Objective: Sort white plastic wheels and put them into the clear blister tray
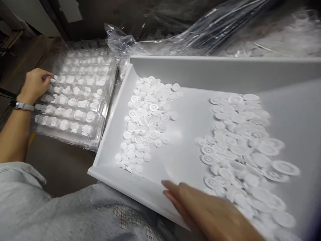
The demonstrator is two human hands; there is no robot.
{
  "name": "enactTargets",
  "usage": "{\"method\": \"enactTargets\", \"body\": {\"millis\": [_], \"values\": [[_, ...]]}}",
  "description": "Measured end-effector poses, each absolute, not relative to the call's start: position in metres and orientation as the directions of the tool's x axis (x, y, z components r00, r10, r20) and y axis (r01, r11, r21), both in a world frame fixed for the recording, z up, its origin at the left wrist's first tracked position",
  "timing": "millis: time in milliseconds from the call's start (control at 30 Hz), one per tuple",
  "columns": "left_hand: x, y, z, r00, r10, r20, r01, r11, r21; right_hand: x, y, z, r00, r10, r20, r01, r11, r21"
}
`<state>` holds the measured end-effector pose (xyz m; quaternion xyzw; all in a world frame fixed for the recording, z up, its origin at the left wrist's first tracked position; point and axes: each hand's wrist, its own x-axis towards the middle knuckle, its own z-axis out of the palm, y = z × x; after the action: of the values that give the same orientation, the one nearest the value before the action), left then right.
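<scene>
My left hand point(37, 85) is at the left side of a clear plastic blister tray point(102, 108), thumb and fingers pinched on a small white plastic disc point(52, 80) at one of its pockets. Rows of pockets in that tray hold small white plastic parts. My right hand point(200, 207) hovers over the near edge of a large light-grey bin point(185, 113), its fingers stretched out and nothing visible in them. To its right lies a heap of white spoked plastic discs point(235, 144). A second heap of smaller white discs point(145, 117) lies along the bin's left side.
Crumpled clear plastic film point(180, 42) runs behind the bin's far wall. A bag of whitish contents point(288, 36) stands at the back right. The bin's raised front lip point(130, 187) is close to my body.
</scene>
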<state>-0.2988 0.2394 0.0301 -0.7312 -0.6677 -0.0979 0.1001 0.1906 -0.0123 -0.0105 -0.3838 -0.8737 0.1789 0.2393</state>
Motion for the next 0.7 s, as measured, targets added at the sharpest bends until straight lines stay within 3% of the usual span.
{"method": "enactTargets", "body": {"millis": [133,167,233,333,400,700], "values": [[-0.27,0.197,0.044,0.202,0.895,0.398,0.979,-0.201,-0.044,0.214,0.024,-0.025,-0.65,0.684,0.329,0.698,0.71,-0.096],[-0.26,0.181,0.046,0.223,0.879,0.421,0.974,-0.223,-0.049,0.216,0.035,-0.033,-0.657,0.678,0.33,0.702,0.71,-0.061],[-0.24,0.148,0.047,0.266,0.855,0.445,0.961,-0.272,-0.05,0.211,0.058,-0.05,-0.678,0.671,0.3,0.697,0.717,-0.028],[-0.213,0.101,0.044,0.46,0.712,0.53,0.874,-0.47,-0.128,0.189,0.089,-0.075,-0.689,0.688,0.226,0.705,0.71,-0.011],[-0.202,0.078,0.042,0.569,0.655,0.497,0.795,-0.593,-0.129,0.171,0.106,-0.086,-0.652,0.741,0.159,0.75,0.661,-0.003],[-0.197,0.059,0.039,0.706,0.545,0.453,0.68,-0.7,-0.218,0.134,0.123,-0.082,-0.576,0.809,-0.115,0.817,0.574,-0.05]]}}
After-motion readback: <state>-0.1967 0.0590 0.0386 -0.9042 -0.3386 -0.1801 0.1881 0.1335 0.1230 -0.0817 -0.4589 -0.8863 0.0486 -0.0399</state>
